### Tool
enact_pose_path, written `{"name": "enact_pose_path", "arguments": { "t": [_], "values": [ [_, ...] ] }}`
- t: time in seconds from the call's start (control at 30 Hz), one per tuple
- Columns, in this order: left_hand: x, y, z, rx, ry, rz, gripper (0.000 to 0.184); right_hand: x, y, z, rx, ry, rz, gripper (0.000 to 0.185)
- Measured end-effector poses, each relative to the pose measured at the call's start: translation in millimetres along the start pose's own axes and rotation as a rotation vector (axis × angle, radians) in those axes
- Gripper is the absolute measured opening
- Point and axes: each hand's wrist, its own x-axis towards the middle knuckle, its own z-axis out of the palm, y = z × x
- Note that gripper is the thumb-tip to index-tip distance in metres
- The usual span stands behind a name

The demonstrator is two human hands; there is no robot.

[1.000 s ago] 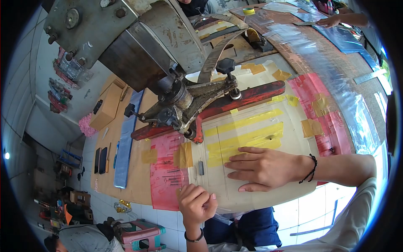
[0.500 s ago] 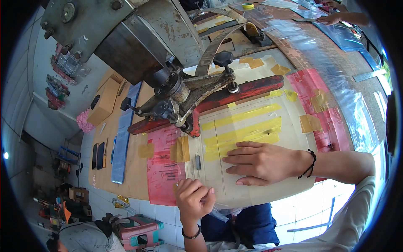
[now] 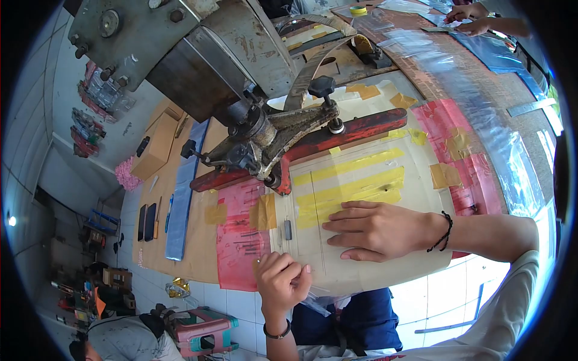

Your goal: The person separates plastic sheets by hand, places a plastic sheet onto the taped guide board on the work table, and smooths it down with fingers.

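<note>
My right hand lies flat with fingers stretched on a cream sheet, just below its yellow tape strips. My left hand is curled closed at the sheet's near left edge; whatever its fingers may hold is hidden. Between the hands and the machine, a small grey block sits on the sheet near a thin drawn line. Above the sheet stands a press machine with a red bar reaching over its far side.
Red plastic film lies left of the sheet, with brown tape on it. Further left are a blue strip, two dark phone-like objects and a cardboard box. Another person's hands work at the far right table beside a metal ruler.
The view has shifted slightly, so the machine and left-side items appear a little further right. Both my hands keep their poses. The other person's second hand shows more clearly.
</note>
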Motion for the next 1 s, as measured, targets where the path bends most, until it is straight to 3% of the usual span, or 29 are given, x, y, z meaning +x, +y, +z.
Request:
{"name": "enact_pose_path", "arguments": {
  "t": [1.0],
  "values": [
    [-0.5, 2.2, -0.6, -0.008, -0.006, -0.010, 0.031, -1.0, 0.1, 0.1, 0.017, -0.004, 0.012, 0.036]
  ]
}}
